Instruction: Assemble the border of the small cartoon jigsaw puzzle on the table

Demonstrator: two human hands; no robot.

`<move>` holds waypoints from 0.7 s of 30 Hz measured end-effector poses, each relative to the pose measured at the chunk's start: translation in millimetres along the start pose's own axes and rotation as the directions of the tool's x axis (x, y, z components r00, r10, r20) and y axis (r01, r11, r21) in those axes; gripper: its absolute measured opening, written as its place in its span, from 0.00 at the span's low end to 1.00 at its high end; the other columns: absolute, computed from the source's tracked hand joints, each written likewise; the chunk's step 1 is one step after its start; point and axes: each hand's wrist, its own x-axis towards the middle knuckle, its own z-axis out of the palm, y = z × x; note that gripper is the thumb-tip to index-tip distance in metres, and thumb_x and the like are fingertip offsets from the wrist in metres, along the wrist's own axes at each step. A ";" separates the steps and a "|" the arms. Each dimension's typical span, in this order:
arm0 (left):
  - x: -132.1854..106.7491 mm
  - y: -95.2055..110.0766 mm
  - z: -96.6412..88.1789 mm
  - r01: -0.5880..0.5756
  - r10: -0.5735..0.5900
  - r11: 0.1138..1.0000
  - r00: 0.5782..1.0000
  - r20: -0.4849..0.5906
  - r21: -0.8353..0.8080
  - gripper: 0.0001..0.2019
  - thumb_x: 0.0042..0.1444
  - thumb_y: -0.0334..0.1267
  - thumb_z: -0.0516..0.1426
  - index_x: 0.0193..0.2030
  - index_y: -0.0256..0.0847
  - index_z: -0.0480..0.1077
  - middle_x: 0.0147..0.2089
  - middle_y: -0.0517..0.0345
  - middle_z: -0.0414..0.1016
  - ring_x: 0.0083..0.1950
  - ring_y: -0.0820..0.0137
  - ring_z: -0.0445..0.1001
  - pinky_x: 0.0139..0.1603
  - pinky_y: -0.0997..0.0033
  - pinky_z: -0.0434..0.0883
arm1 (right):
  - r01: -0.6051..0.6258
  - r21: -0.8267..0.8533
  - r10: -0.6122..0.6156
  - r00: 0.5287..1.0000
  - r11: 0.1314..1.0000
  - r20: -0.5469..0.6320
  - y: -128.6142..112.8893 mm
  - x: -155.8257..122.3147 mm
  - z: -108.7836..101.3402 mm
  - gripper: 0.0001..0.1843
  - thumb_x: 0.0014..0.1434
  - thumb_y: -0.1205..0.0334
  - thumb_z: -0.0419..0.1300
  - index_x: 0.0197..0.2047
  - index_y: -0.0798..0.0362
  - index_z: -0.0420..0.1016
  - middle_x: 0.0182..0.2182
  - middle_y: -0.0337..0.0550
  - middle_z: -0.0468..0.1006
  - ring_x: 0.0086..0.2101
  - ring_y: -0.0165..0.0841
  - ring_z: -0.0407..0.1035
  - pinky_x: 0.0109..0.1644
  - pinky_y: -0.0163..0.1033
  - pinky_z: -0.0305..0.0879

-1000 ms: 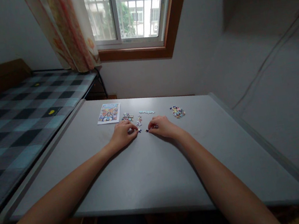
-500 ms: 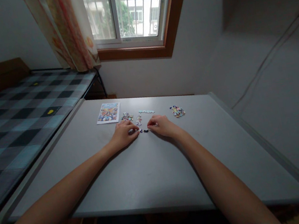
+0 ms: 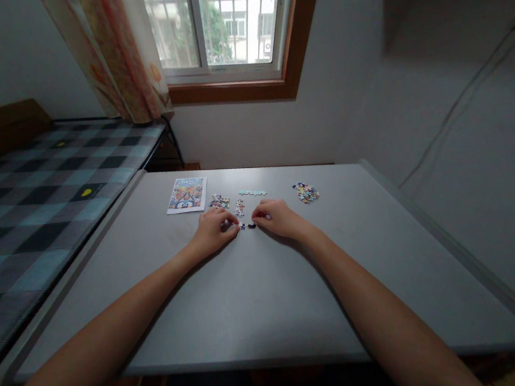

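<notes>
Both my hands rest on a grey table (image 3: 263, 295), fingertips facing each other. My left hand (image 3: 213, 229) is curled, its fingers pinched on small jigsaw pieces at its tips. My right hand (image 3: 276, 216) is curled too, pinching a dark jigsaw piece (image 3: 249, 226) that lies between the two hands. Just beyond the fingers is a small joined cluster of pieces (image 3: 239, 207).
A picture card (image 3: 187, 194) lies at the far left of the table. Loose piece heaps sit beside it (image 3: 219, 201) and at the far right (image 3: 306, 192), with a pale blue joined strip (image 3: 252, 192) between. A checkered bed (image 3: 22, 209) adjoins the table's left edge; a window is behind.
My right hand has slid slightly left, bringing its dark piece up against the pieces at my left fingertips. The gap between the hands has narrowed.
</notes>
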 end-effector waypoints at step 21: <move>-3.0 3.8 -5.1 -0.135 0.135 0.991 0.991 -0.017 -0.014 0.10 0.55 0.40 0.60 0.43 0.41 0.73 0.40 0.55 0.73 0.46 0.63 0.69 0.50 0.63 0.64 | -0.110 0.221 0.110 0.994 0.969 0.014 -17.1 5.9 1.9 0.03 0.56 0.67 0.62 0.33 0.56 0.78 0.32 0.42 0.79 0.33 0.29 0.67 0.40 0.36 0.61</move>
